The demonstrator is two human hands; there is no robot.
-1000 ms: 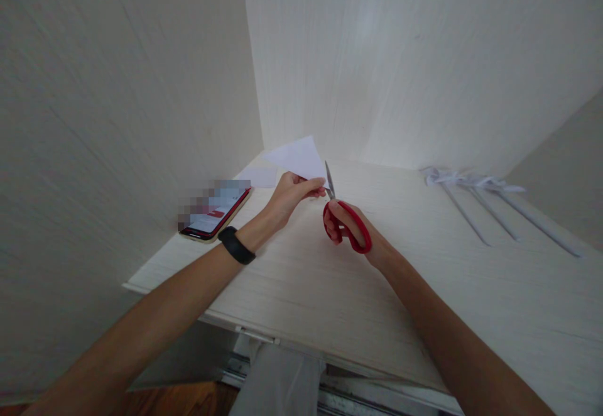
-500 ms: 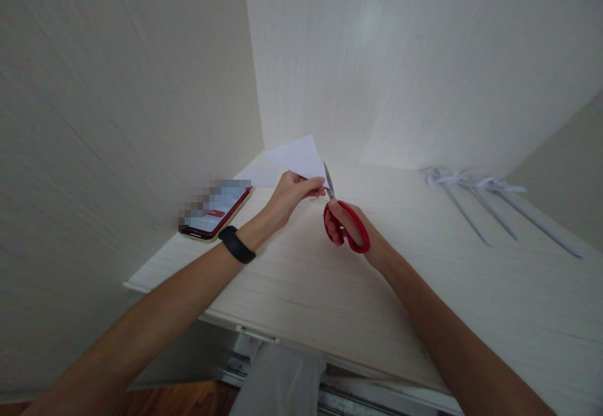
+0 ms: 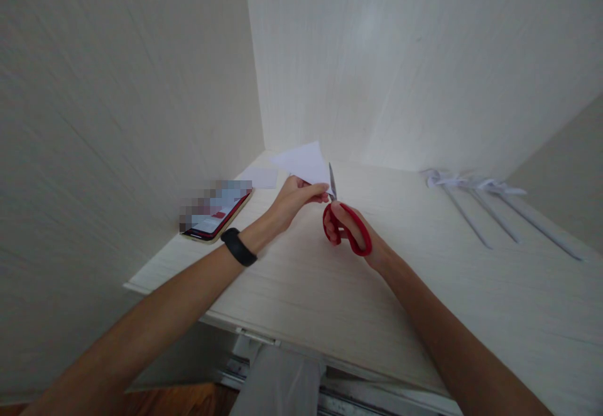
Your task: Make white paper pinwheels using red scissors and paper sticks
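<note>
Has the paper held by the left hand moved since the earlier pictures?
Yes, slightly: the held paper has shifted rightward and a little down the picture, judged against the wall seam.

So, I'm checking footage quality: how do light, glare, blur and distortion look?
Head view: dim, soft light, with a pale glare patch on the back wall; wide-angle stretching toward the frame edges; blocky pixelation over part of the phone; white paper and red scissors readable, though fine detail is soft.

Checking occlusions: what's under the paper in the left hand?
The left hand pinches the paper at its near corner, some fingers underneath. Tabletop and a second sheet show beside it; whatever lies directly below the paper is covered.
</note>
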